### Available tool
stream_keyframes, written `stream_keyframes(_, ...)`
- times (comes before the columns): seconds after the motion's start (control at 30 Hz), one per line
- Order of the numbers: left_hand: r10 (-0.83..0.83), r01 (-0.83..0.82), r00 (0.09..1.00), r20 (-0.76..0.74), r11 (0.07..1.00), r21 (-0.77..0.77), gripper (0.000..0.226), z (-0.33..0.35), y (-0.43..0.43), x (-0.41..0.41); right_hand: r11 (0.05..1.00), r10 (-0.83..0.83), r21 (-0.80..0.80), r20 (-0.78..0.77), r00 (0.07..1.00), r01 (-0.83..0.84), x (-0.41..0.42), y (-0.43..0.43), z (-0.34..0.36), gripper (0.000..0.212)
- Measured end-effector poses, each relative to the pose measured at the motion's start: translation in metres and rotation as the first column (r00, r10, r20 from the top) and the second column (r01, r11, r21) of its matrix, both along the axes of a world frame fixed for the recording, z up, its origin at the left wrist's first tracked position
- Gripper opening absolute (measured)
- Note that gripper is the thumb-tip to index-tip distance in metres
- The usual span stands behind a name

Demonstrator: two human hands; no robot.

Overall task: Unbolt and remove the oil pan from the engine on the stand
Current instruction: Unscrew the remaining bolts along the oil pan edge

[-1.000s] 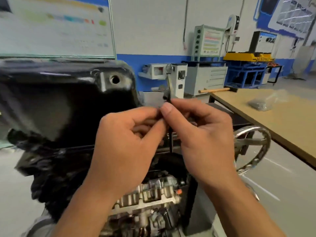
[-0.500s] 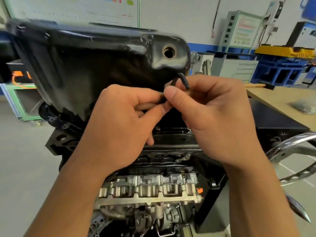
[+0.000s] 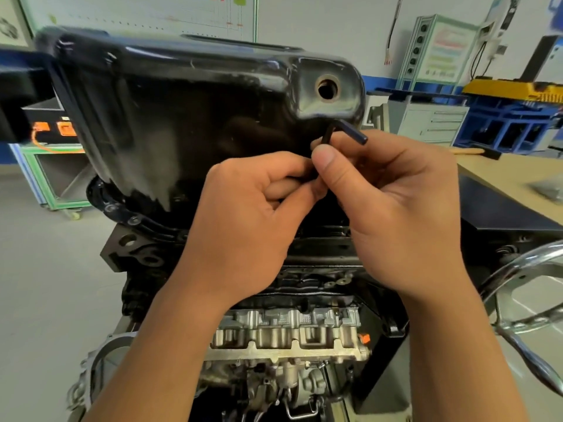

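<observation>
The black oil pan [image 3: 189, 117] sits on top of the upturned engine [image 3: 289, 336] on its stand, its open drain hole [image 3: 327, 88] at the upper right. A row of flange bolts [image 3: 122, 213] shows at the pan's lower left edge. Both hands meet in front of the pan's right end. My right hand [image 3: 405, 217] pinches a black L-shaped hex key [image 3: 344, 134], whose bent end sticks up above the fingers. My left hand [image 3: 243, 220] has its fingers curled against the key's lower part, which is hidden between the hands.
A chrome handwheel [image 3: 524, 303] of the stand juts out at the right. A wooden workbench [image 3: 515, 178] with a plastic bag [image 3: 548, 190] stands behind it. A green-framed cart [image 3: 54, 175] is at the left, cabinets and blue racks along the back wall.
The view has swung left and down, bringing the whole oil pan into frame. Both hands stay together on the hex key, whose bent end now shows more clearly above my right fingers.
</observation>
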State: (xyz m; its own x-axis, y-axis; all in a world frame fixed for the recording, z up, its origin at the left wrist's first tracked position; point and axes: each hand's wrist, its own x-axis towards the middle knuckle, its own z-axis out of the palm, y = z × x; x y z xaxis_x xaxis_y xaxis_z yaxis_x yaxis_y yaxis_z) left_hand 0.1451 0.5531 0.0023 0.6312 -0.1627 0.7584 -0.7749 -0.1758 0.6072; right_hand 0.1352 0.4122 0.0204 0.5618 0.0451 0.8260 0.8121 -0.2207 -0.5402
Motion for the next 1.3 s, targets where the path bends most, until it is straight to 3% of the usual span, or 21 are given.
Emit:
stream_keyframes(0.6,0.084,-0.083,0.996,0.028,0.995,-0.052,0.011,-0.004,-0.006,0.000,0.988,0.041,0.151,-0.104,0.994,-0.025,0.005,0.002,-0.009,0.009)
stream_keyframes(0.97,0.140,-0.132,0.988,0.059,0.983,-0.124,0.013,-0.015,-0.010,0.002,0.980,0.075,0.189,-0.090,0.993,-0.057,0.000,0.007,-0.011,0.008)
stream_keyframes(1.0,0.153,-0.142,0.985,0.079,0.982,-0.127,0.011,-0.016,-0.010,0.002,0.980,0.083,0.190,-0.096,0.992,-0.064,-0.001,0.009,-0.011,0.009)
stream_keyframes(1.13,0.194,-0.180,0.975,0.111,0.976,-0.120,0.010,-0.019,-0.010,0.003,0.964,0.103,0.257,-0.151,0.983,-0.062,-0.004,0.014,-0.009,0.048)
stream_keyframes(1.3,0.178,-0.167,0.980,0.086,0.979,-0.117,0.011,-0.027,-0.010,0.002,0.906,0.195,0.420,-0.328,0.924,-0.043,-0.011,0.018,-0.004,0.058)
